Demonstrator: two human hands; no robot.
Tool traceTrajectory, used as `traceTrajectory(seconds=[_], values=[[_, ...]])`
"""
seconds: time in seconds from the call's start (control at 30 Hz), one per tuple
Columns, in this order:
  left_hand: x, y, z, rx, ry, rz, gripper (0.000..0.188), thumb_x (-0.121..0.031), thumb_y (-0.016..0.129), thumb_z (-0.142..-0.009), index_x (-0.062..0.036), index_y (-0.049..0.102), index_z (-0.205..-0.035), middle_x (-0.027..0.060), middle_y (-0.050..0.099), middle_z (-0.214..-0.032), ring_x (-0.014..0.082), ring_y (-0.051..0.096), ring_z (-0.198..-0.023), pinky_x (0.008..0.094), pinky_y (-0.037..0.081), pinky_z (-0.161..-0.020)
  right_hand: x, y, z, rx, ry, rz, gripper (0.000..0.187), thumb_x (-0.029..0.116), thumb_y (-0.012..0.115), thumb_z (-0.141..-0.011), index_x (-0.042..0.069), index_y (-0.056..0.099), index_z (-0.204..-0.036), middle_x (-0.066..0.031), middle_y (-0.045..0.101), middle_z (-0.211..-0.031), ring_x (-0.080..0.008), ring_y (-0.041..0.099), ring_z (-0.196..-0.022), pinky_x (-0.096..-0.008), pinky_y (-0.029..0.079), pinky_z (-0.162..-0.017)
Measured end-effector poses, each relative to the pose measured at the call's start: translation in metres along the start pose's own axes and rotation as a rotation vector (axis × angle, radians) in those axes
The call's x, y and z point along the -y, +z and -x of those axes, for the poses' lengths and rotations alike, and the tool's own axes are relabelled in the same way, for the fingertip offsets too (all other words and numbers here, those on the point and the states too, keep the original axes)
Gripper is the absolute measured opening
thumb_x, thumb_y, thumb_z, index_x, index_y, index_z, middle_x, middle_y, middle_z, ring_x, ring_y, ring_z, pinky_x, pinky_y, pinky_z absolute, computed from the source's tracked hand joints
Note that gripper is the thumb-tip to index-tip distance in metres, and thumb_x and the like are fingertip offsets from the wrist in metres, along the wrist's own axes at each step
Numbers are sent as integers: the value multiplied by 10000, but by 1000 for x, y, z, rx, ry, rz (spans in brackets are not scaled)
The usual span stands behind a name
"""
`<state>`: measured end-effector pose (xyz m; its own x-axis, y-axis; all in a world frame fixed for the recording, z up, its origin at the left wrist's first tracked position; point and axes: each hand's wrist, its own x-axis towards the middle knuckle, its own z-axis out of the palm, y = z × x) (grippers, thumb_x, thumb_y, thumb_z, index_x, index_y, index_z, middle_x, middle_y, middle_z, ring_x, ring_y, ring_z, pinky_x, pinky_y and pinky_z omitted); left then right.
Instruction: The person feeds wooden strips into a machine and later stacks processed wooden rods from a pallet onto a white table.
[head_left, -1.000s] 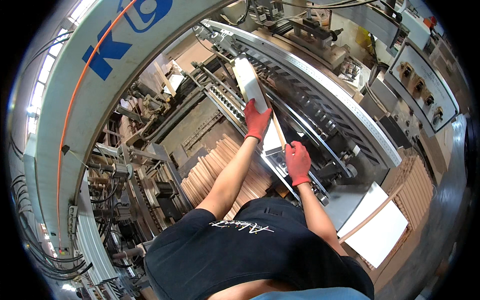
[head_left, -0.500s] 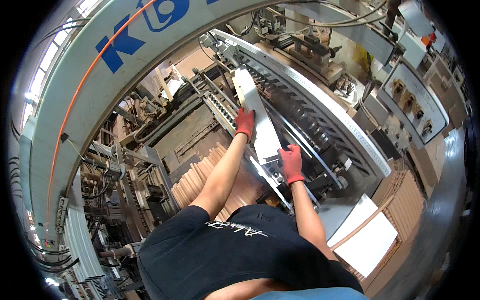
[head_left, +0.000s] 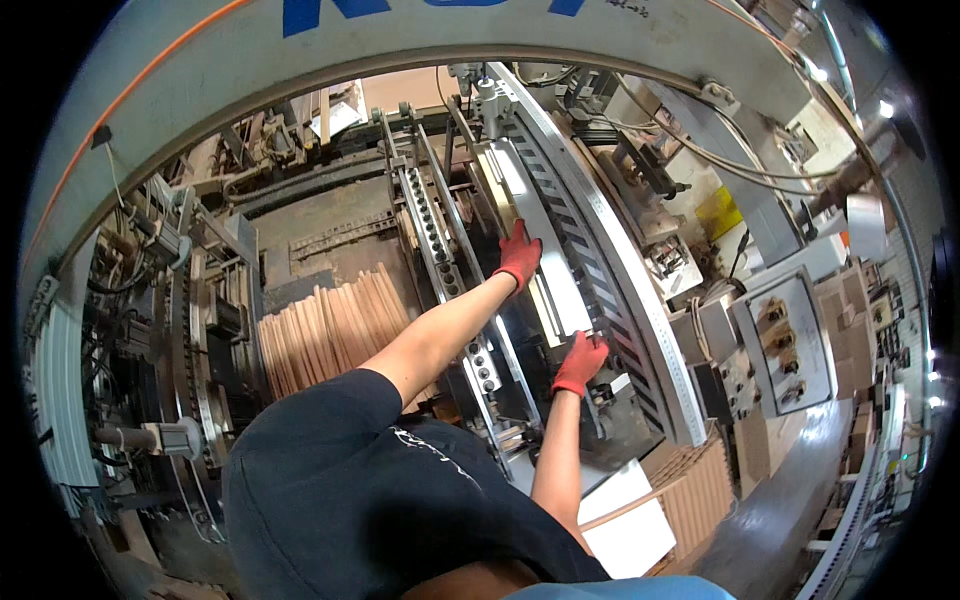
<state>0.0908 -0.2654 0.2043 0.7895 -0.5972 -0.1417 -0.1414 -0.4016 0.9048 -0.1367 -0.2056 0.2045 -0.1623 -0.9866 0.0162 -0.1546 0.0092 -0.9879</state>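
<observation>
White panel [head_left: 565, 290], long and narrow, lying lengthwise on the machine, between the rail with its row of dark round fittings [head_left: 425, 225] on the left and the striped bed [head_left: 618, 330] on the right. Its length runs roughly with the scaled metal beam [head_left: 662, 360] beyond that bed; lined up so, presumably, because the machine is laid out lengthwise. Far end near an upright metal post [head_left: 488, 105]; contact there not clear.

Pale strip [head_left: 544, 315] along the panel's left long edge. Joined or merely alongside: cannot tell.

Left hand [head_left: 519, 258], red glove, over the left long edge partway up, arm reaching across the rail. Fingers point up the panel, thumb toward its face. Whether the grip is closed on the edge or only pressing, cannot tell. Placing looks suited to sideways control.

Right hand [head_left: 580, 364], red glove, at the near end, fingers curled toward the corner. Closed on it or just against it: hidden. My reading: one hand at the side and one at the end govern both angle and lengthwise position, better than two hands bunched together.

Round about: wooden strips [head_left: 335, 325] side by side at left, likely laid parallel for easy picking. Lower right, a white sheet [head_left: 635, 535] with a single brown strip [head_left: 630, 507] across it, beside a brown ridged stack [head_left: 700, 490].
</observation>
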Motion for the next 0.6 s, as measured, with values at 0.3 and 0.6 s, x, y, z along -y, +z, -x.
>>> traceTrajectory(seconds=[0.3,0.6], values=[[-4,12,-13,-32,37,-12,781,-483,596,-893,-251,251,-1554,324,285,-1520,500,345,-1375,493,325,-1134,15,6,22,63,378,-368,138,188,572,-934,53,584,-911,-54,574,-802,-164,561,-582,-274,404,-468],[11,46,-39,-271,191,3,684,-446,563,-942,-221,334,-1546,363,247,-1531,498,274,-1414,496,254,-1156,27,29,6,2,524,-409,168,194,611,-901,33,564,-914,-48,583,-795,-127,527,-582,-252,375,-460]])
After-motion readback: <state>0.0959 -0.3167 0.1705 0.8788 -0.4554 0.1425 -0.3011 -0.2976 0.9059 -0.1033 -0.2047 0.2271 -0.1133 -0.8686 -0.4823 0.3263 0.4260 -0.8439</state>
